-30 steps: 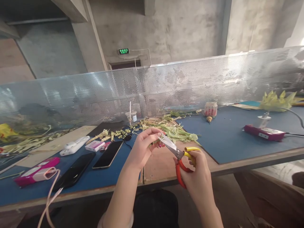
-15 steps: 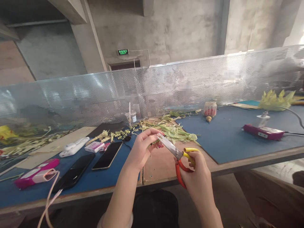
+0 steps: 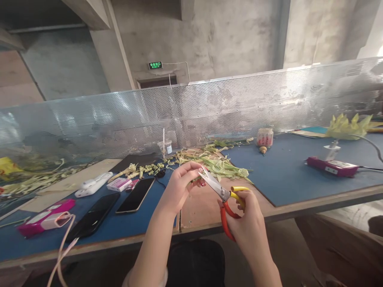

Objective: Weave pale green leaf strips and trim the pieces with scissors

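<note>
My right hand [image 3: 249, 217] is wrapped round the handles of a pair of scissors [image 3: 214, 185], one handle yellow and the other red-orange. The metal blades point up and left, slightly parted, with their tips at the fingers of my left hand [image 3: 182, 185]. That left hand is closed in a pinch; a bit of green shows by its fingertips, but what it holds is mostly hidden. Just beyond both hands lies a pile of pale green leafy strips [image 3: 224, 165] on a bare wooden board [image 3: 203, 207].
To the left lie two phones [image 3: 136, 195], a white case [image 3: 94, 184], a small box [image 3: 119, 184], knobbly root-like pieces [image 3: 140, 171] and a magenta power strip [image 3: 46, 219]. A plastic cup [image 3: 165, 148], a jar [image 3: 265, 137] and another magenta power strip [image 3: 332, 166] stand farther off. Behind runs a perforated metal screen [image 3: 197, 111].
The scissors' blades have parted a little, and the red-orange handle has shifted slightly down and left. My left hand stays nearly still.
</note>
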A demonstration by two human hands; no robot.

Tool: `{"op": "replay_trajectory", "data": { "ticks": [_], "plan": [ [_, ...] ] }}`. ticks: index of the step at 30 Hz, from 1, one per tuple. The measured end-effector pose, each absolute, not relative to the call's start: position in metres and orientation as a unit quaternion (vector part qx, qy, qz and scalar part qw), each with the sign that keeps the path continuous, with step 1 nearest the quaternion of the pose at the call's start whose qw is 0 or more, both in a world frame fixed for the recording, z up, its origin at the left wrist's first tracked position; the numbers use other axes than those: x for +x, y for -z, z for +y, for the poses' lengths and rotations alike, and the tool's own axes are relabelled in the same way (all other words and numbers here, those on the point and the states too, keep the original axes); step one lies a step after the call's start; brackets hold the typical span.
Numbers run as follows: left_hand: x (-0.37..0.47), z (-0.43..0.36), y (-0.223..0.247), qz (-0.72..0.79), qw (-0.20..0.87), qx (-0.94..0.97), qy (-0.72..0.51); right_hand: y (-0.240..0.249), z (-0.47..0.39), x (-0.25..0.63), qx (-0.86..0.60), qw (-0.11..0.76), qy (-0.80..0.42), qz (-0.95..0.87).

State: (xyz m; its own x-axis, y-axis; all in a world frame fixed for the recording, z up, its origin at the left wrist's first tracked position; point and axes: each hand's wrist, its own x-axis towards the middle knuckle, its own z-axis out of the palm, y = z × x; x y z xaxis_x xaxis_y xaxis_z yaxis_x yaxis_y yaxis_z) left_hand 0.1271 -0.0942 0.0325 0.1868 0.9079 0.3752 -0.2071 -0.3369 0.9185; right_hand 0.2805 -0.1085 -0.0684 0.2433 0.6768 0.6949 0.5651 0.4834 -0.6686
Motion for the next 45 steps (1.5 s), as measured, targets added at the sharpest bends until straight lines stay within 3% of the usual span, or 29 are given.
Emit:
{"op": "replay_trajectory", "data": {
  "ticks": [45],
  "plan": [
    [0.1251, -0.0924, -0.0286, 0.314, 0.484, 0.625, -0.525, 0.0712, -0.1049, 0.2777, -0.464, 0.621, -0.027, -0.631]
  ]
}}
